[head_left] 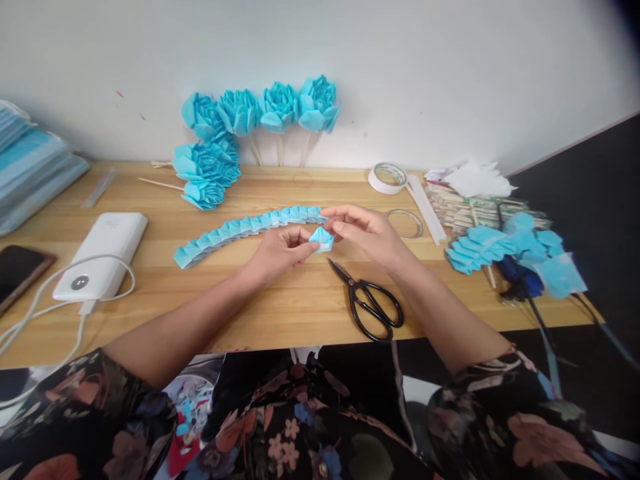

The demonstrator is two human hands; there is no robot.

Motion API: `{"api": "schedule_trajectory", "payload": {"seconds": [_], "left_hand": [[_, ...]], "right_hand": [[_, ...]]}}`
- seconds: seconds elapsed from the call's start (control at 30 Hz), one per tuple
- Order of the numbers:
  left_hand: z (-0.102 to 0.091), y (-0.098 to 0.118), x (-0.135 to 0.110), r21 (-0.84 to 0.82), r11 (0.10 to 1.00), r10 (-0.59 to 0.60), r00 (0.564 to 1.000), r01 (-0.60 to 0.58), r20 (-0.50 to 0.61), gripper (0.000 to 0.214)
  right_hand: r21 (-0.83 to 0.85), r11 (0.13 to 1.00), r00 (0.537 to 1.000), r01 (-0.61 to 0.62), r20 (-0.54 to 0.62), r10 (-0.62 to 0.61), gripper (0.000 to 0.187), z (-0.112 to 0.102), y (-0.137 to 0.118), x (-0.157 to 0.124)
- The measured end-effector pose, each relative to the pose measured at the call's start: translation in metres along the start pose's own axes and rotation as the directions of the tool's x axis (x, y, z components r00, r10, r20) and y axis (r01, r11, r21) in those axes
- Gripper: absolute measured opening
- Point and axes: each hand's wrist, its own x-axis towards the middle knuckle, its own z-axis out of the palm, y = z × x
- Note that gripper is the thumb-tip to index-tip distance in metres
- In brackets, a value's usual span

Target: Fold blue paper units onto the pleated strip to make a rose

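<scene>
My left hand [285, 252] pinches a small folded light-blue petal [321, 240] between thumb and fingers; a white patch shows on its lower part. Close beside it, my right hand [367, 230] has its thumb and index finger apart. The index fingertip is at the right end of a long curved row of overlapping folded blue petals [245, 227], and I cannot tell whether it presses on it. Its other fingers are partly hidden behind the thumb. Black-handled scissors [367, 300] lie on the wooden table [280, 313] just below both hands, blades towards them.
Blue paper flowers [280, 107] on sticks stand and lie against the wall. Tape rolls [388, 178], white strips [427, 210], a heap of sticks [453, 203] and blue petal pieces [480, 247] lie right. Left are a cabled power bank [103, 253], a phone [23, 273] and blue packets [35, 167].
</scene>
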Motion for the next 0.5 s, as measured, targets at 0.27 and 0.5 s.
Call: {"api": "schedule_trajectory", "payload": {"seconds": [0.27, 0.5], "left_hand": [[-0.002, 0.004, 0.0, 0.041, 0.998, 0.037, 0.997, -0.039, 0.063, 0.032], [-0.005, 0.002, 0.001, -0.006, 0.998, 0.064, 0.998, -0.064, 0.023, 0.035]], "right_hand": [[-0.118, 0.993, 0.979, 0.003, 0.203, 0.021, 0.027, -0.006, -0.011, 0.023], [-0.024, 1.0, 0.987, -0.018, 0.16, 0.022, 0.027, 0.0, 0.003, 0.023]]}}
